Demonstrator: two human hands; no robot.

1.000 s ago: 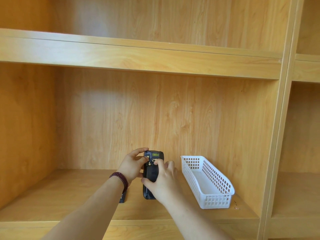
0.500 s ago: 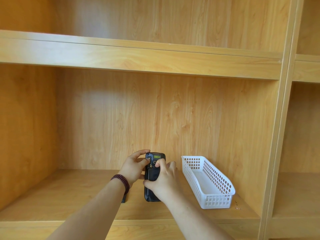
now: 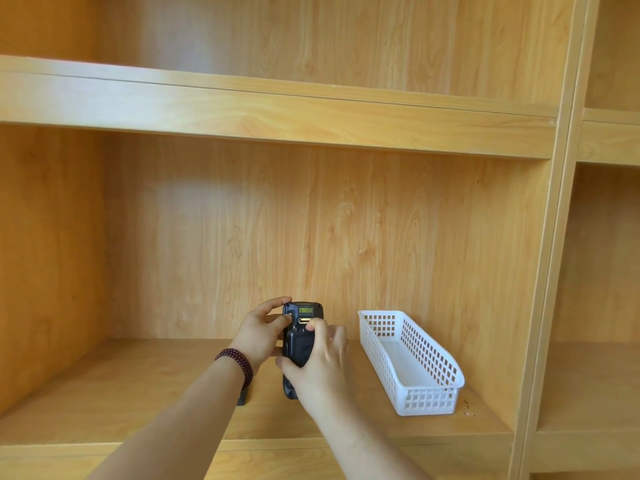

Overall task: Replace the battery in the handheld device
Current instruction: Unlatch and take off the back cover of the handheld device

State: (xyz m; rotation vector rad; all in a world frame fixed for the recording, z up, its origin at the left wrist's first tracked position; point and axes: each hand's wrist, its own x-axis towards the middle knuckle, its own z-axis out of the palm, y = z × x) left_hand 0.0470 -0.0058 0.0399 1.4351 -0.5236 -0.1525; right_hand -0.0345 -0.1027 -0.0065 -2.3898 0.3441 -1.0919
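A black handheld device point(image 3: 300, 320) stands upright above the wooden shelf point(image 3: 138, 393), its back turned to me, with a yellow label and gold contacts showing near its top. My left hand point(image 3: 261, 332) grips its upper left edge. My right hand point(image 3: 320, 362) wraps the lower body, with the thumb on a black battery or cover piece point(image 3: 298, 348) set against the back. A small dark object point(image 3: 242, 398) lies on the shelf, mostly hidden behind my left wrist.
A white perforated plastic basket point(image 3: 433, 400) lies empty on the shelf to the right of my hands. A shelf board point(image 3: 277, 116) runs overhead, and a vertical divider point(image 3: 550, 271) closes the compartment on the right.
The device and both hands have stayed almost in place. My right thumb has shifted slightly on the back piece.
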